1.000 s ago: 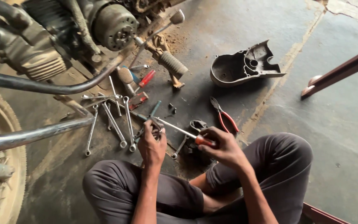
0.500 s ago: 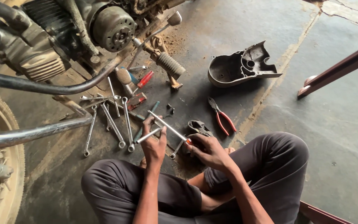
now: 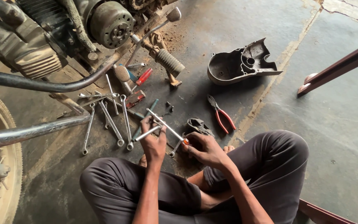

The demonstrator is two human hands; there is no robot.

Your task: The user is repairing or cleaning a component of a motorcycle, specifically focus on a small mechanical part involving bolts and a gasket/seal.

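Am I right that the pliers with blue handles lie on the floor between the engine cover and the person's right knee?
Not quite. In the head view the pliers have red handles, not blue. The rest holds: they lie on the floor, between the grey engine cover and the person's right knee.

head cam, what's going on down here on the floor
A person sits cross-legged on a concrete floor beside a motorcycle engine. The left hand holds a short silver tool, and the right hand grips the orange handle end of a long screwdriver whose shaft crosses over it. Spanners lie spread on the floor in front, red-handled pliers lie to the right, and a removed engine cover sits farther off, open side up.
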